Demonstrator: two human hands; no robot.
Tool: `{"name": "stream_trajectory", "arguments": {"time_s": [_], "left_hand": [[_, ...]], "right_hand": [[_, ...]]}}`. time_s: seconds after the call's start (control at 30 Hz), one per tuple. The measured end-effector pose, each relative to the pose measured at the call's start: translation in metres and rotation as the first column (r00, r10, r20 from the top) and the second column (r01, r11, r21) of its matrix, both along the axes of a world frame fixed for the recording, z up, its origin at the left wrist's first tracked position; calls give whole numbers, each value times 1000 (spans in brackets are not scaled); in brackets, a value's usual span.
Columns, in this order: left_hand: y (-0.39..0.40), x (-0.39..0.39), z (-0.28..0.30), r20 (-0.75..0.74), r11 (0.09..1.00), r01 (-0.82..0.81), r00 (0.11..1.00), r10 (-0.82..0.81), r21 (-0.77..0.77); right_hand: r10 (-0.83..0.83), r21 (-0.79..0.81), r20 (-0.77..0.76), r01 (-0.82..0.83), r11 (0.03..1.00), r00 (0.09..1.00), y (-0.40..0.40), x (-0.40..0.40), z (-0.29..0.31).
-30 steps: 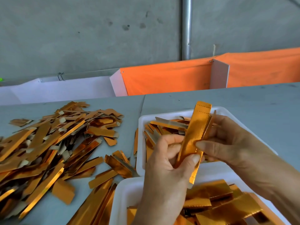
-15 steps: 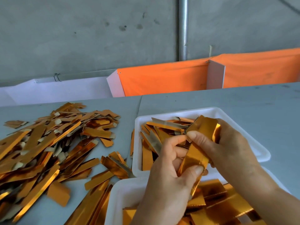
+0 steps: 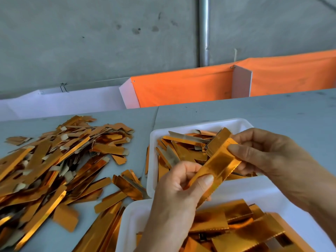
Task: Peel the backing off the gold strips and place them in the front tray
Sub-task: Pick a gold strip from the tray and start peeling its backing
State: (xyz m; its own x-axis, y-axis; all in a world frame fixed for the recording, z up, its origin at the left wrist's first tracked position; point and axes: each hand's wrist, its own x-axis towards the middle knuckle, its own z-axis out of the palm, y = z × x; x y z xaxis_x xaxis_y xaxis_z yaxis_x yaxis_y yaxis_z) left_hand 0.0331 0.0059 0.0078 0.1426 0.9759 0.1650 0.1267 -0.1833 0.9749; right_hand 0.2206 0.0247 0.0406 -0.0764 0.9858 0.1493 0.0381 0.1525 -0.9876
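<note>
I hold one gold strip [image 3: 216, 164] between both hands, above the gap between two white trays. My left hand [image 3: 179, 195] pinches its lower end with thumb on top. My right hand [image 3: 272, 157] pinches its upper end, where a narrow layer [image 3: 221, 138] splays away from the strip. The near white tray [image 3: 131, 219] at the bottom holds wide gold pieces [image 3: 236, 226]. The far white tray [image 3: 181, 129] behind it holds narrow gold and grey strips [image 3: 181, 142].
A big loose heap of gold strips [image 3: 54, 160] covers the grey table [image 3: 272, 113] on the left, some reaching the trays. Behind the table stand white [image 3: 72, 100] and orange [image 3: 181, 88] partitions, a concrete wall and a metal pipe [image 3: 203, 31].
The strip has tipped from upright to a low slant and come down toward the trays. My right hand has shifted to its upper end, where a layer now splays off.
</note>
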Motion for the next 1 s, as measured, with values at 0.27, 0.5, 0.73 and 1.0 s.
{"name": "stream_trajectory", "arguments": {"time_s": [0.27,0.5,0.73,1.0], "left_hand": [[0,2,-2,-160,991,-91,982,105,94],[-4,15,0,-610,714,104,613,502,692],[-3,-3,8,-252,979,66,968,-15,194],[-3,-7,10,-213,971,238,949,-232,4]], "right_hand": [[-41,-20,12,41,999,999,-3,-4,1],[-99,-64,-98,93,994,990,-1,-5,-4],[151,-7,-3,-151,989,989,-1,4,-3],[200,-63,-97,-206,977,975,-4,1,0]]}}
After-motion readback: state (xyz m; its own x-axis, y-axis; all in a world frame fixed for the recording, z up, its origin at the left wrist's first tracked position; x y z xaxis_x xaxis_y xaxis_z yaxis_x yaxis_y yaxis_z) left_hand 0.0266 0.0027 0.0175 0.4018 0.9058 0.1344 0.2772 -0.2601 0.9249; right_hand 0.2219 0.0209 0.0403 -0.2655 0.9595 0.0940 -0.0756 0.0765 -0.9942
